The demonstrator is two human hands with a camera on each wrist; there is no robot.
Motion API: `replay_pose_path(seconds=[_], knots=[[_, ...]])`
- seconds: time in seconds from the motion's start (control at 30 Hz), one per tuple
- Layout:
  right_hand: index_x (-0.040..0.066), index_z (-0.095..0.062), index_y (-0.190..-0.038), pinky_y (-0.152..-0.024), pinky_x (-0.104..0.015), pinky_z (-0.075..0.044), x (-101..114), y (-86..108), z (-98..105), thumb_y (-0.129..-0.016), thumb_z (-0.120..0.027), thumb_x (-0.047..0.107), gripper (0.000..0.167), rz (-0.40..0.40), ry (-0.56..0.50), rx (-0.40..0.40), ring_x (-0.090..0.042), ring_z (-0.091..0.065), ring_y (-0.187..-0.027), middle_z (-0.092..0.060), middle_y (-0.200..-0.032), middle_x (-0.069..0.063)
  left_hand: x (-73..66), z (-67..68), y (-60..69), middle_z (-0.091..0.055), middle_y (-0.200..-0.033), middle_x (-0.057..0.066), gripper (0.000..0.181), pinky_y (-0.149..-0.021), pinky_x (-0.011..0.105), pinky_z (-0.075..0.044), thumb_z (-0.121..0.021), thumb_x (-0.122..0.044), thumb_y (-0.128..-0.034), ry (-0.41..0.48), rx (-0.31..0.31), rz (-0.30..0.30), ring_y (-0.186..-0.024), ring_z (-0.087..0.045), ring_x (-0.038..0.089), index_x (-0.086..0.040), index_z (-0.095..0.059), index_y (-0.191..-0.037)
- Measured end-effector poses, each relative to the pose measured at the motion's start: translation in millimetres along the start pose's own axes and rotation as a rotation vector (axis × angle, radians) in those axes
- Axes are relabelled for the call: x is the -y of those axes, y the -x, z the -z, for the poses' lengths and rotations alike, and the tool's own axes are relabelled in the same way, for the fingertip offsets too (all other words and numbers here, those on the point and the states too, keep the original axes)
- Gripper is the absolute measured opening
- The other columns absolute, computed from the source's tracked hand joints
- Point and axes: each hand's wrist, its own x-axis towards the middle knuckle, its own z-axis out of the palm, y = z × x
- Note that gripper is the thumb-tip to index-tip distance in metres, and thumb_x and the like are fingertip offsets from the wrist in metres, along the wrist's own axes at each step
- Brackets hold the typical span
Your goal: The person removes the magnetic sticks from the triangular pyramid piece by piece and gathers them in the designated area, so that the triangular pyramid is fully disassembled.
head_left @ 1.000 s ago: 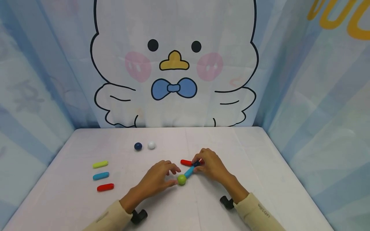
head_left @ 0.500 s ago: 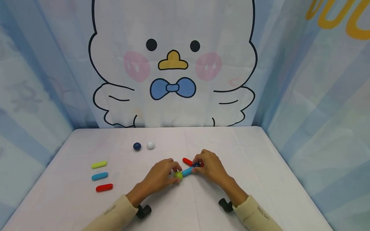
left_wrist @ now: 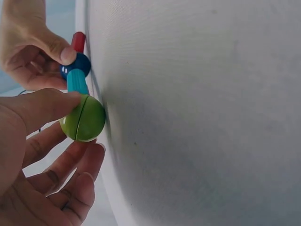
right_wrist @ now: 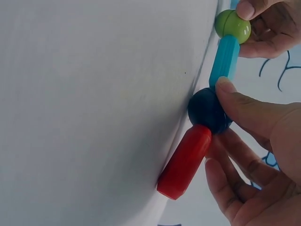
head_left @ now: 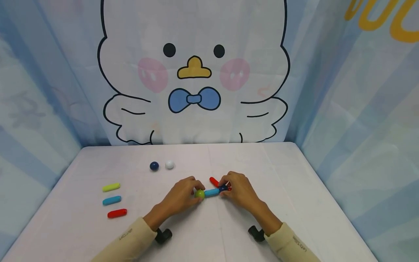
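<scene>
In the head view my left hand [head_left: 183, 193] pinches a green ball [left_wrist: 83, 118] between thumb and fingers. A light blue rod [head_left: 211, 193] runs from that ball to a dark blue ball [right_wrist: 207, 110], which my right hand [head_left: 240, 189] pinches. One red rod [head_left: 214, 181] points up and left from the dark blue ball. A bit of red also shows at its right side, mostly covered by the right fingers. In the right wrist view a red rod [right_wrist: 185, 162] touches the dark blue ball. The joined pieces lie at or just above the white tabletop.
On the left of the table [head_left: 209, 236] lie a yellow-green rod [head_left: 111, 187], a light blue rod [head_left: 112, 200] and a red rod [head_left: 117, 213]. Farther back sit a loose dark blue ball [head_left: 154, 166] and a white ball [head_left: 169, 165]. A printed curtain [head_left: 196, 123] stands behind.
My left hand has closed in on the green ball and now pinches it. The joined pieces have turned, the green ball moving up and left, the light blue rod becoming nearly level.
</scene>
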Motion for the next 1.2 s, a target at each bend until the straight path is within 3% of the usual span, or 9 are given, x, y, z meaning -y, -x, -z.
replay_pose_path(seconds=[0.27,0.5,0.83,1.2], knots=[[0.016,-0.083,-0.096,-0.075,-0.028,-0.051,3.0,0.3,0.4,-0.075,-0.097,0.012,0.025,-0.007,0.026,-0.010,-0.015,-0.066,-0.082,-0.070,-0.088,0.002,0.5,-1.3,-1.5,-0.067,-0.100,0.000,0.027,-0.081,0.029,-0.055,-0.086,-0.013,-0.0895,0.068,-0.007,0.015,-0.089,-0.063,0.014,-0.011,-0.077,-0.115],[0.019,-0.086,-0.104,-0.075,-0.028,-0.050,3.0,0.9,0.5,-0.079,-0.094,0.016,0.026,0.008,0.070,0.034,-0.014,-0.060,-0.084,-0.068,-0.094,0.001,0.1,-1.3,-1.2,-0.066,-0.099,0.000,0.025,-0.078,0.025,-0.053,-0.084,-0.011,-0.0907,0.098,-0.013,0.020,-0.085,-0.061,0.013,-0.010,-0.077,-0.114],[0.021,-0.088,-0.097,-0.077,-0.027,-0.052,6.2,-1.1,-2.8,-0.078,-0.095,0.020,0.020,0.041,0.069,0.021,-0.009,-0.059,-0.089,-0.066,-0.093,0.007,1.6,-3.7,-2.2,-0.066,-0.099,-0.001,0.025,-0.078,0.024,-0.053,-0.084,-0.008,-0.0901,0.100,-0.001,0.001,-0.087,-0.061,0.012,-0.011,-0.076,-0.114],[0.021,-0.088,-0.098,-0.076,-0.028,-0.051,9.9,-2.9,-3.5,-0.081,-0.093,0.020,0.017,0.038,0.116,0.023,-0.010,-0.058,-0.088,-0.066,-0.093,0.005,-2.1,1.4,2.6,-0.072,-0.112,-0.002,0.029,-0.079,0.022,-0.053,-0.080,-0.005,-0.0935,0.174,0.026,0.062,-0.092,-0.062,0.013,-0.013,-0.074,-0.120]])
